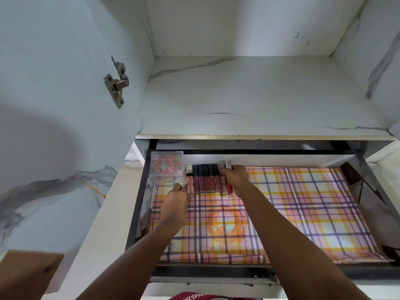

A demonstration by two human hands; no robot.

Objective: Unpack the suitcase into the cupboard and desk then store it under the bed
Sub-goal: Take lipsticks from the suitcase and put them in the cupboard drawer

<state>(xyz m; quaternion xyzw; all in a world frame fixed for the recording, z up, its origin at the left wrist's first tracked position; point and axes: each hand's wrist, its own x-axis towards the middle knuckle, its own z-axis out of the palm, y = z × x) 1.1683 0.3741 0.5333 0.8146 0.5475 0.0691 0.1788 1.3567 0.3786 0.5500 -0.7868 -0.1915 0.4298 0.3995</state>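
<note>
So both hands are in the pulled-out drawer (pixel 138 204) of the cupboard, at its far left end. The row of lip gloss tubes (pixel 204 179) lies flat on the plaid liner (pixel 303 208), each tube's long axis running front to back, with the black caps pointing to the back wall of the drawer and the red ends pointing toward the person. They sit side by side, touching, packed into a neat rank.

The right hand (pixel 237 180) is at the right end of that row, fingers curled round one more red tube (pixel 229 187), which lies parallel to the rest and just beside the last one. Its cap end is hidden under the fingers, so I can't tell the cap colour. The left hand (pixel 176 204) sits at the near left corner of the row, fingers bent and tips against the leftmost tube's end; whether it's actually pinching it or just nudging, I can't tell, since the fingertips are tucked out of sight.

Just left of the left hand's fingers, a clear plastic box (pixel 166 167) stands in the back corner, with red and green bits inside that are too blurry to name. Above the hands is a marble-look shelf (pixel 249 94), and a metal hinge (pixel 116 84) sits on the open door to the upper left. Something red is cut off at the bottom edge.
</note>
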